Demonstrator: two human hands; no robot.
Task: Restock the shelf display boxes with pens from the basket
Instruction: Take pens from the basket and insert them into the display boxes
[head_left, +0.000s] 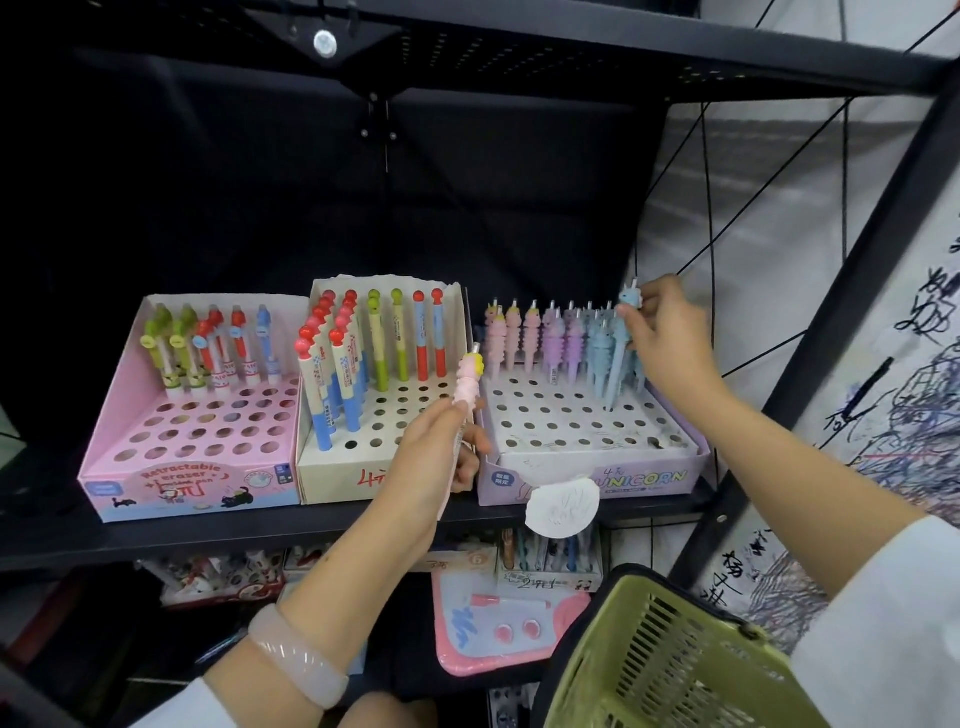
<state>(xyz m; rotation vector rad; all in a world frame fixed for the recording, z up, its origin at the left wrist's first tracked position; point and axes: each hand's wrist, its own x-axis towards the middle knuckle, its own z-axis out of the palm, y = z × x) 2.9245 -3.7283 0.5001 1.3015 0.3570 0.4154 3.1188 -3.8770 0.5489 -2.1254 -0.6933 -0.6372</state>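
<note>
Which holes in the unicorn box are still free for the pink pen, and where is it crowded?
The unicorn box has empty holes across its front rows, between the pens at the back and its front wall. The back rows are crowded. The right hand holds a blue pen there; the left hand holds the pink pen.

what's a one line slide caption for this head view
Right hand slots a blue unicorn pen into the lilac unicorn display box; left hand holds a pink one.

Drawing board (498, 621): pink-framed, laid on the lower shelf at 6 o'clock.
Scribbled paper (904, 415): hung at 3 o'clock.
Round tag (563, 506): white, fixed to the shelf edge.
</note>
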